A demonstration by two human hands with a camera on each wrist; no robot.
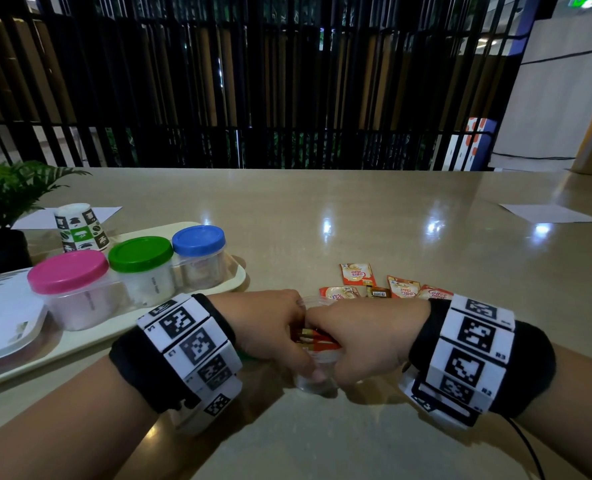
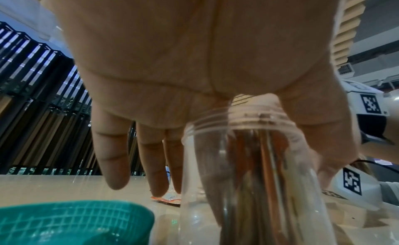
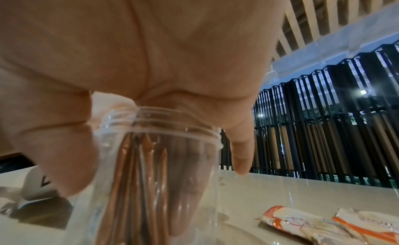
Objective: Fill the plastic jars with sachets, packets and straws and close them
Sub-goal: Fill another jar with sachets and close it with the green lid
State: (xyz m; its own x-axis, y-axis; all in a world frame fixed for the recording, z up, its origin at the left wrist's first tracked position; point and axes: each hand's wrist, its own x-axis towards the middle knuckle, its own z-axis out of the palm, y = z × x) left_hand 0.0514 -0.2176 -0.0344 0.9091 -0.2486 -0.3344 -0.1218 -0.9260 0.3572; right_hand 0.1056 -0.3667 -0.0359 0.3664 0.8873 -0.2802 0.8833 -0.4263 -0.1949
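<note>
A clear plastic jar [image 1: 317, 381] without a lid stands on the table near me, between my two hands. My left hand [image 1: 270, 327] grips it from the left, thumb [image 2: 323, 137] on one side and a finger seen through the wall. My right hand [image 1: 363, 337] wraps it from the right, thumb [image 3: 54, 154] on the near side and fingers showing through the plastic. Red and orange stick sachets [image 1: 318, 341] stand upright inside the jar [image 3: 151, 189], their tops at the rim. Several loose creamer sachets [image 1: 356, 273] lie just beyond the hands. A teal-green lid [image 2: 71, 219] lies under my left wrist.
A cream tray [image 1: 239, 275] on the left carries three closed jars with pink [image 1: 67, 270], green [image 1: 140, 252] and blue [image 1: 198, 239] lids, a paper cup [image 1: 79, 226] and a white plate [image 1: 3, 317]. A potted plant [image 1: 7, 188] stands far left. Paper sheets [image 1: 547, 213] lie farther back.
</note>
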